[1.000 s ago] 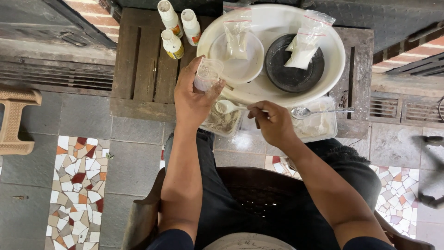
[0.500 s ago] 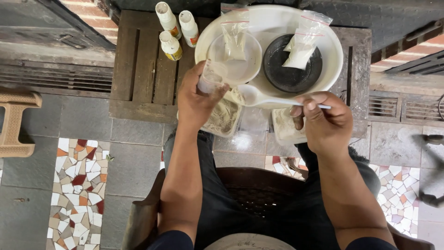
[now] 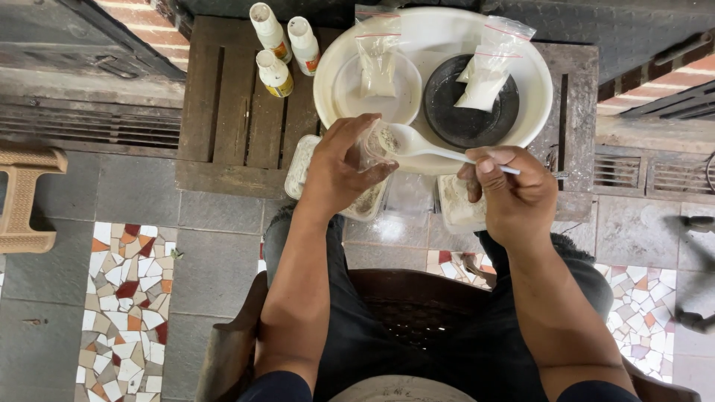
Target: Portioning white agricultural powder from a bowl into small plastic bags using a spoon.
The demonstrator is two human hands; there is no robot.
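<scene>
My left hand (image 3: 339, 167) grips a small clear plastic bag (image 3: 375, 141), held open just in front of a big white basin (image 3: 536, 104). My right hand (image 3: 510, 190) holds a white plastic spoon (image 3: 421, 144) by its handle, and the spoon's bowl, loaded with pale powder, sits at the mouth of the bag. Below my hands stand two clear tubs of powder, a left tub (image 3: 302, 160) and a right tub (image 3: 454, 205). Inside the basin are a white bowl (image 3: 342, 85) and a dark bowl (image 3: 465, 119), each with a filled bag (image 3: 376, 63) lying on it.
Three small white bottles (image 3: 277, 45) stand on the wooden crate table (image 3: 238, 104) left of the basin. A tan plastic stool (image 3: 22, 197) is at the far left. Grey tiles and mosaic patches cover the floor; I sit on a woven chair (image 3: 424, 298).
My right hand has lifted the spoon out of the right tub and swung it left up to the bag's mouth. The left hand has kept the bag in about the same place.
</scene>
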